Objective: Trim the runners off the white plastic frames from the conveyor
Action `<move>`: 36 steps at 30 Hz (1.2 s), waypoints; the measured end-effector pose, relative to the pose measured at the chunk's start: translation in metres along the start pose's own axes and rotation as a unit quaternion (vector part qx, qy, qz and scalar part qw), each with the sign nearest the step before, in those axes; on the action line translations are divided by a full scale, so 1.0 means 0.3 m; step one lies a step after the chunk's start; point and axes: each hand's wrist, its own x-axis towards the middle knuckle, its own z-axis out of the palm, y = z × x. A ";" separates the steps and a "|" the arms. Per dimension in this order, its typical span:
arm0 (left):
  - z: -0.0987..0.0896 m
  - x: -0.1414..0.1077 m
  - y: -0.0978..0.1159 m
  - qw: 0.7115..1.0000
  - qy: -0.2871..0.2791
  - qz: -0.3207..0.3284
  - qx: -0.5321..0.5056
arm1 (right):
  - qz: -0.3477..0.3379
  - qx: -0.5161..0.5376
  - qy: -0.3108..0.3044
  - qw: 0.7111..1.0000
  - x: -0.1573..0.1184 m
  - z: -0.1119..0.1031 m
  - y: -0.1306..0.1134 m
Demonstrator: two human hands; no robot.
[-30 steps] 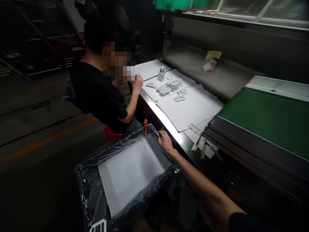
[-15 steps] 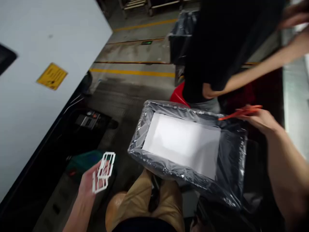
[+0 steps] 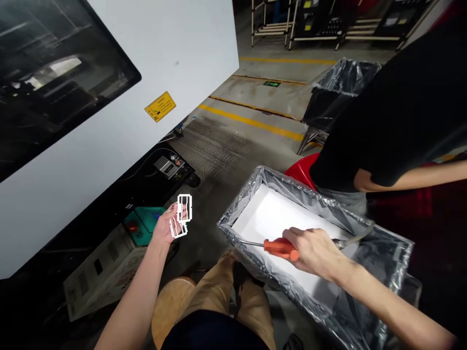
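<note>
while a white machine panel [image 3: 189, 63] slants across the upper left of our view, a co-worker in a black top [image 3: 401, 107] fills the upper right. below the co-worker we have a plastic-lined crate [image 3: 399, 267], its long axis running from upper left to lower right, with a white sheet [image 3: 270, 209] lying flat inside it.

our right hand [image 3: 310, 250] is over that sheet, its fingers curled firmly around an orange-handled tool [image 3: 279, 248]; we cannot tell whether the knuckles or the tool touch the sheet. the tool lies nearly level across our view, its thin metal shaft pointing left over the crate's near side. a metal piece with a pale end shows beyond the far side of the same hand, but we cannot tell what it belongs to.

our left hand [image 3: 164, 226] is outside the crate, well to its left, with the fingers partly bent and holding two small white frames. the upper frame [image 3: 180, 209] stands with its long axis close to upright in our view, and the lower frame [image 3: 178, 235] sits tilted just beneath it. both lie left of the shaft, roughly in the direction it points, well apart from it; the left hand is the nearer one to them.
</note>
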 end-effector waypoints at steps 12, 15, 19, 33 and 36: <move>-0.024 -0.023 -0.040 0.997 -0.069 -0.027 -0.033 | 0.049 -0.061 -0.010 0.997 0.018 -0.020 -0.041; 0.010 -0.046 -0.032 0.995 -0.085 -0.032 -0.039 | 0.029 -0.050 0.007 0.998 -0.010 -0.035 -0.041; 0.066 -0.091 -0.009 0.993 -0.105 -0.032 -0.047 | 0.016 0.010 0.056 0.998 -0.072 -0.053 -0.008; 0.188 -0.172 0.009 0.989 -0.124 -0.072 -0.044 | 0.115 0.001 -0.028 0.993 -0.547 0.084 0.614; 0.209 -0.179 0.002 0.990 -0.117 -0.073 -0.035 | 0.138 0.023 -0.035 0.990 -0.611 0.155 0.714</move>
